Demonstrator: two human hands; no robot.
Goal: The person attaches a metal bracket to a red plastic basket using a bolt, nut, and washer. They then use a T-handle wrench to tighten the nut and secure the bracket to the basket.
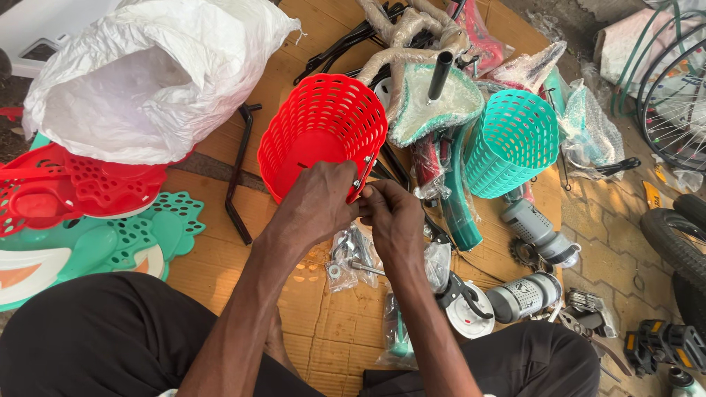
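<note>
Left hand (pixel 318 202) grips the rim of the red basket (pixel 323 132), steadying it on its side. Right hand (pixel 393 217), touching the left, pinches a small metal bracket (pixel 362 176) against that rim. Teal basket (pixel 512 140) lies beyond the right hand, apart.

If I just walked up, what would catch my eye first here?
Probably the bright red basket at centre, with both hands, left hand and right hand, working at its lower rim. To its right lies a matching teal basket, and a big white plastic bag sits top left.
</note>
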